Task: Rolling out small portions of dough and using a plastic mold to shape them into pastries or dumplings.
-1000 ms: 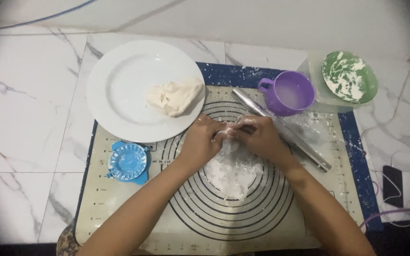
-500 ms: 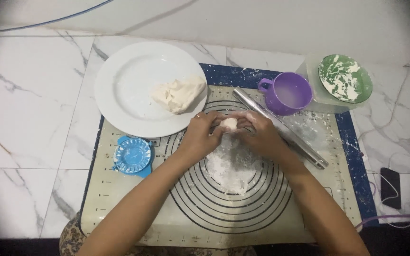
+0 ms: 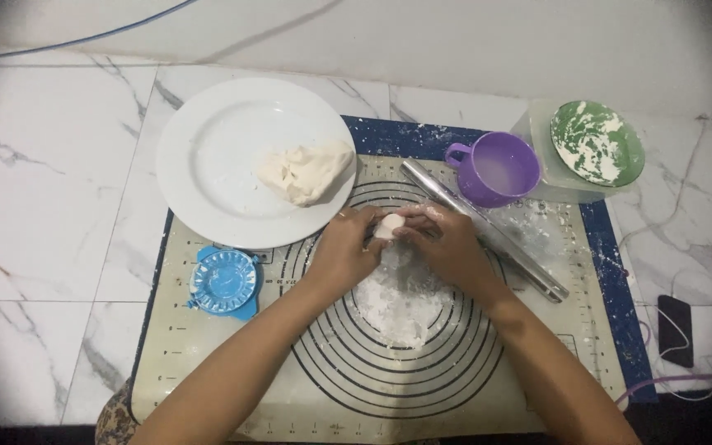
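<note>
A small white ball of dough [image 3: 389, 225] is pinched between the fingertips of both hands above a floured patch [image 3: 401, 301] on a baking mat [image 3: 208, 363] printed with rings. My left hand [image 3: 346, 250] grips the ball from the left, my right hand [image 3: 445, 241] from the right. A larger lump of dough [image 3: 305, 171] lies on a white plate [image 3: 208, 165] just beyond my left hand.
A metal rolling pin [image 3: 488, 231] lies diagonally right of my hands. Behind it stand a purple cup [image 3: 500, 169] and a green floury bowl [image 3: 597, 142] on a clear container. A blue dumpling press [image 3: 224, 282] sits at the mat's left. A phone with cable [image 3: 674, 330] lies at right.
The fingers have shifted around the small dough ball, which now shows more plainly between both hands. The view has drifted slightly; nothing else moved.
</note>
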